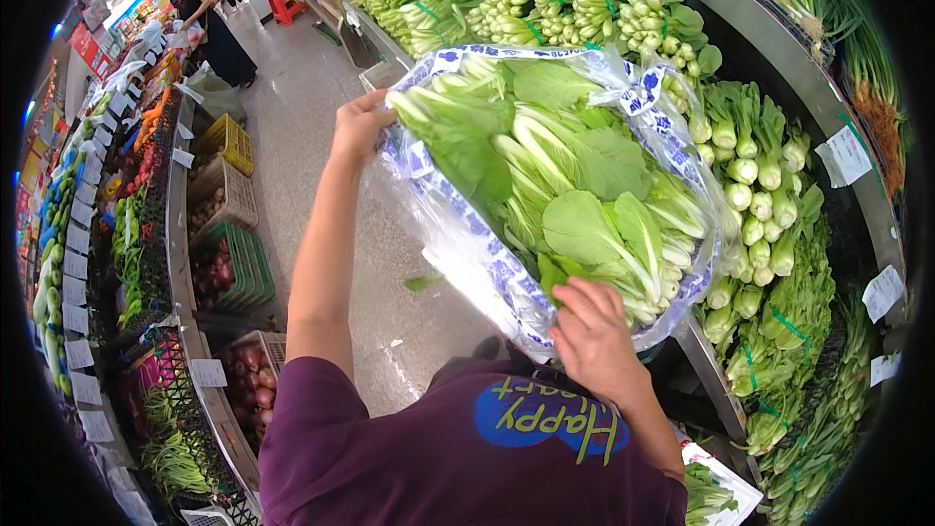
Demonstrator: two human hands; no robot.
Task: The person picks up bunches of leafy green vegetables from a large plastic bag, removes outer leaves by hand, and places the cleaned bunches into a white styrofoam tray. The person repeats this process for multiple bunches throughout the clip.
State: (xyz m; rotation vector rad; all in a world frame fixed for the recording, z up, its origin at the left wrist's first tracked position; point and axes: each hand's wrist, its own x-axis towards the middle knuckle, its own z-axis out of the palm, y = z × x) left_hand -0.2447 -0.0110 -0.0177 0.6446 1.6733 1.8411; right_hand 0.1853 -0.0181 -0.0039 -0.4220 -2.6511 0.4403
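A large clear plastic bag (453,193) with blue printing lies opened around a heap of leafy green vegetables (577,153) with white stalks, held up in front of me. My left hand (363,124) grips the bag's upper left edge, thumb close to the stalk ends. Over the near edge of the heap, my right hand (595,336) has its fingers bent beside a darker green leaf (559,274). Whether those fingers pinch the leaf or only rest on it cannot be told. A twisted knot of plastic (635,95) sits at the bag's far right corner.
A produce shelf (785,18) curves along the right, holding tied bok choy (760,212) and other greens. Crates of onions (248,387) stand under the left-hand shelf. A loose leaf (422,283) lies on the aisle floor (299,88). Another person (212,36) stands farther off.
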